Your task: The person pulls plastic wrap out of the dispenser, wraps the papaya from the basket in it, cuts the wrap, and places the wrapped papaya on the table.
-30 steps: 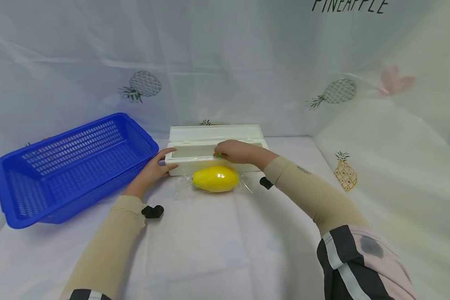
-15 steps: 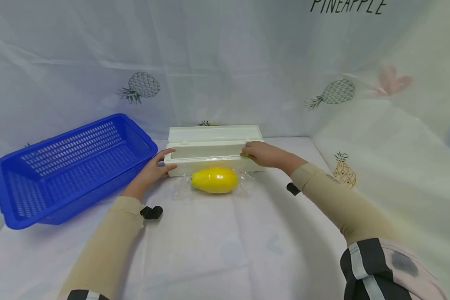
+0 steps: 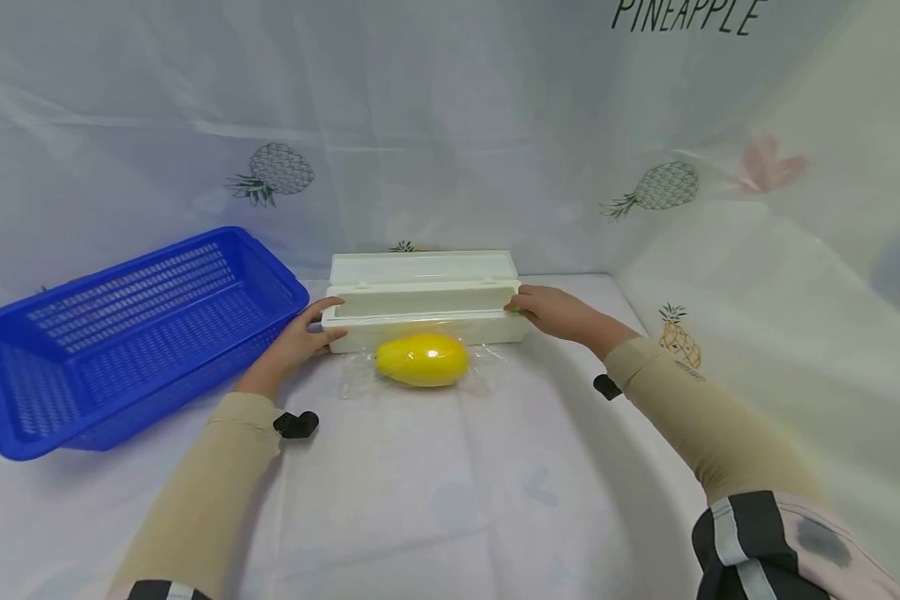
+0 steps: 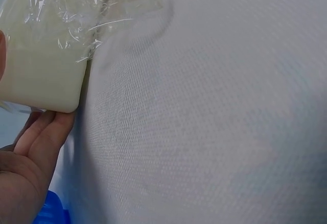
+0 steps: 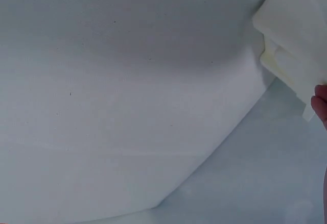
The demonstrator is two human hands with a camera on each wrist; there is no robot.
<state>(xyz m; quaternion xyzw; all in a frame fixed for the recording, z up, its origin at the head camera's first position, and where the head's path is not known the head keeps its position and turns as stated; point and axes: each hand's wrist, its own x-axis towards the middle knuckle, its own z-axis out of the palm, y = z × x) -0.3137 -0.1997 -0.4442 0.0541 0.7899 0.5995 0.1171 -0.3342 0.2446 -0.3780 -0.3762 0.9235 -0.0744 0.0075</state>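
Note:
A long white cling film box stands at the back of the table, its lid tipped up behind. The left hand holds the box's left end, thumb at the front; in the left wrist view its straight fingers lie against that end. At the right end, the right hand pinches a small green slider on the rim, mostly hidden by the fingers. A glossy yellow papaya-shaped fruit lies before the box, with clear cling film around it. The right wrist view catches only fingertips beside the box.
A blue perforated plastic basket stands at the left, its near corner close to the left hand. White pineapple-print cloth hangs behind and at the right. Black wrist cameras sit on both sleeves.
The right hand has slid with the green slider from the middle of the box along its rim to the right end. The left hand keeps its hold; the fruit stays in place.

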